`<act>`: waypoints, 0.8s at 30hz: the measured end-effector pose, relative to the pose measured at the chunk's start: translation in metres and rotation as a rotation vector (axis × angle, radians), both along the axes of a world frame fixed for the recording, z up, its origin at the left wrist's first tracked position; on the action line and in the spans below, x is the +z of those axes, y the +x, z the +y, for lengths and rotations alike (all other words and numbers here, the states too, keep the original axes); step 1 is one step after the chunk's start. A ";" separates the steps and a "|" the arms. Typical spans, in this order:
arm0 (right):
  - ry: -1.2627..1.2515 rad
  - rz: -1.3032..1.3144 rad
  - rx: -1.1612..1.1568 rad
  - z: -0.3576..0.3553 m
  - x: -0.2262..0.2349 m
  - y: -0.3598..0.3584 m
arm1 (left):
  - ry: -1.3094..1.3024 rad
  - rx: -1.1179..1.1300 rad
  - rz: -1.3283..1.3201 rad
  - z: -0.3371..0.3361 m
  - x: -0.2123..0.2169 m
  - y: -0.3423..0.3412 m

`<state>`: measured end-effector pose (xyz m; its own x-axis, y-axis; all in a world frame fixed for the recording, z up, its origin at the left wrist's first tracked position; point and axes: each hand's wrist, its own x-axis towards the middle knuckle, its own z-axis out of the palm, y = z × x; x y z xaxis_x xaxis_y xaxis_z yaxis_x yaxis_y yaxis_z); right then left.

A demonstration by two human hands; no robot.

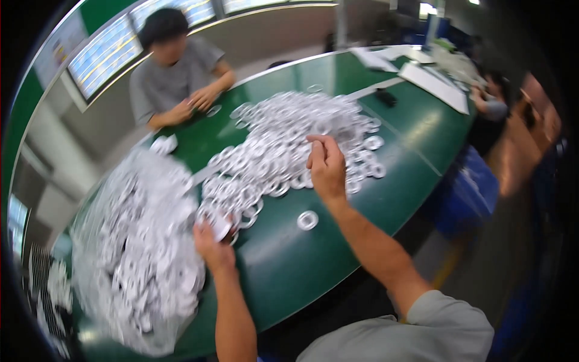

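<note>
At least one ring [221, 225] is gripped in the left hand [214, 247], beside the bag [158, 338] near the table [289, 259]'s left edge. The right hand [329, 172] is held apart, by the pile [280, 136]; its grip cannot be told. Between them, nearer the front edge, a loose ring [302, 221] is seen.

From where I stand, a green table [289, 265] carries a loose heap of white rings [271, 145]. The left hand [215, 246] grips some white pieces [219, 224] at the heap's near edge, beside a clear bag [161, 342] full of more. The right hand [329, 172] is over the heap, fingers partly bent. One lone ring [301, 221] lies nearer the person. Across the table, a co-worker [172, 81] in grey sits with both hands near a single ring [213, 111].
</note>
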<state>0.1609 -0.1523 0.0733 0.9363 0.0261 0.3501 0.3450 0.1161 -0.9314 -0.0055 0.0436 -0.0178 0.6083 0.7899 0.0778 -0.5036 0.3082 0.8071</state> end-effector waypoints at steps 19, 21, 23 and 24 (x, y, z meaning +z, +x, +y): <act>-0.480 -0.059 0.575 0.053 -0.060 -0.025 | -0.011 -0.025 -0.005 -0.008 0.022 0.001; -0.356 0.082 0.606 0.051 -0.062 -0.018 | -0.007 -0.029 -0.001 -0.009 0.020 0.003; -0.092 0.378 0.663 0.050 -0.063 -0.016 | 0.021 -0.047 0.035 -0.009 0.019 0.002; -0.038 0.453 0.666 0.050 -0.062 -0.015 | 0.034 -0.049 0.039 -0.011 0.019 0.003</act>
<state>0.1459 -0.1024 0.0116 0.7707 0.6332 -0.0718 -0.1972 0.1297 -0.9717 -0.0027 0.0331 0.0015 0.6494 0.7562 0.0797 -0.4567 0.3041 0.8361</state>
